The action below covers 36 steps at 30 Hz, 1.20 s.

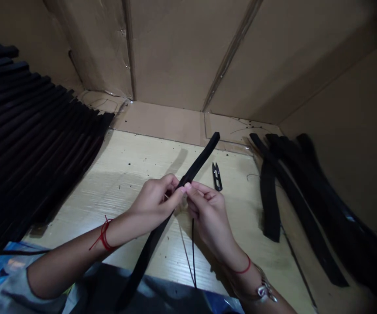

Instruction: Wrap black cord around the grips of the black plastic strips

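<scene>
Left hand and right hand both pinch the black fabric strip; thread snips lie just beside the strip, so the hanging black cord could snag on them if tugged.

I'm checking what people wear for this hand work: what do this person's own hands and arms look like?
Both forearms are bare, with no gloves or sleeves on them. The left hand has a red string tied at the wrist, its loose ends hanging. The right hand has a thin red cord and a silver charm bracelet.
</scene>
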{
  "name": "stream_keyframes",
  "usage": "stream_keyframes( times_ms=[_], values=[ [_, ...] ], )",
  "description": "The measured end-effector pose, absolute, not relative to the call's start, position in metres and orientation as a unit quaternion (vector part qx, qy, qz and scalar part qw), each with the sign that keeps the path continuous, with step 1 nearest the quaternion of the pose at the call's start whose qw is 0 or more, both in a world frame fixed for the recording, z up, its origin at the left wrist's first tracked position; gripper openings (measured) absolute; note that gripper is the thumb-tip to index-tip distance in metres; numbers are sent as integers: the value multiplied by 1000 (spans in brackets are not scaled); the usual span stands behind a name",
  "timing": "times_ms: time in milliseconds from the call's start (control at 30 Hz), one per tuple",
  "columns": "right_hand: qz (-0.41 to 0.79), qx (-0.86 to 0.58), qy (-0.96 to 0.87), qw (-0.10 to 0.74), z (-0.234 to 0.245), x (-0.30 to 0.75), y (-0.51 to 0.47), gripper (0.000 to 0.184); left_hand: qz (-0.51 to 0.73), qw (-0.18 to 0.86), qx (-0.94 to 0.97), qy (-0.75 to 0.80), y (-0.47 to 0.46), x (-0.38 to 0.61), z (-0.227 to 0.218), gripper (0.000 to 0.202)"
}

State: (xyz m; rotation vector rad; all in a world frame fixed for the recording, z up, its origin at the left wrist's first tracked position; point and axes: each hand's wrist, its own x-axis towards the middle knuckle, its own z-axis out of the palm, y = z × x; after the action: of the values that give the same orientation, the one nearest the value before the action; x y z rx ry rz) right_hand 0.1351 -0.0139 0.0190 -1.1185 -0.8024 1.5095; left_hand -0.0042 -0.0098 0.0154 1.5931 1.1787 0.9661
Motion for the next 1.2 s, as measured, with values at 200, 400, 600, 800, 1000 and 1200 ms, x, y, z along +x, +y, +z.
stream_keyframes(
  times_ms=[200,400,600,800,1000,1200],
  values=[
    [600,-427,-385,557,12,132,-14,30,470,553,536,431,-11,-1,14,24],
    [596,-403,-391,574,11,130,-17,16,505,650,437,362,-12,-1,22,28],
    [695,-335,-385,506,21,136,-16,30,445,781,368,240,-12,-5,26,27],
    [643,-400,-385,528,22,140,-14,25,367,786,429,253,-11,-5,16,47],
    [606,-431,-398,537,18,136,-13,17,359,648,536,405,-15,-4,12,31],
    [589,-439,-408,542,15,139,-15,17,359,701,497,365,-7,-6,17,37]
  ],
)
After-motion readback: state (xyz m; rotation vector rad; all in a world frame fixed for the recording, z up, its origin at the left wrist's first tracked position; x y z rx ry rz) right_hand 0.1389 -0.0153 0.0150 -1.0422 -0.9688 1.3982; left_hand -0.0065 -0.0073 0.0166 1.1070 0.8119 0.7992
